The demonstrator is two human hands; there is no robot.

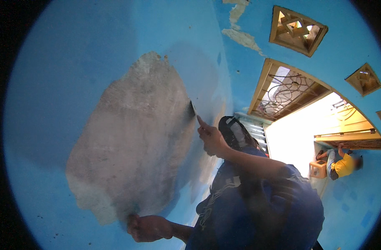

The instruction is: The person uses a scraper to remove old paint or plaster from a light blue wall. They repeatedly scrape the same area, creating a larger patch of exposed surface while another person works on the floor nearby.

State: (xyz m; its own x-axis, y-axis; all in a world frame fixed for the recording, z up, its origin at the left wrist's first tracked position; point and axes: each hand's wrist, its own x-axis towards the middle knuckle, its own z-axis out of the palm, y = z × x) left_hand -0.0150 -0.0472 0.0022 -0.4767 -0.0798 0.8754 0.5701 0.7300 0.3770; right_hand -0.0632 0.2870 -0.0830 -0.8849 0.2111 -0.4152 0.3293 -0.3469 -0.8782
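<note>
A large bare grey-brown plaster patch (131, 134) with a ragged edge lies in the blue painted wall (68, 78). My right hand (212, 137) grips a thin flat blade, a putty knife or scraper (193, 107), with a finger stretched along it. The blade's tip meets the wall at the patch's right edge, beside a dark shadow. My left hand (150, 228) is curled at the patch's lower end, close to the wall. Whether it holds something is hidden by its fingers.
A bright doorway (293, 134) opens at the right. A person (343, 165) in a yellow shirt sits beyond, by an orange plastic stool (318, 168). A framed window with a curled metal grille (290, 90) and diamond-shaped vents (298, 31) pierce the adjoining wall. Paint has flaked (243, 37) near the corner.
</note>
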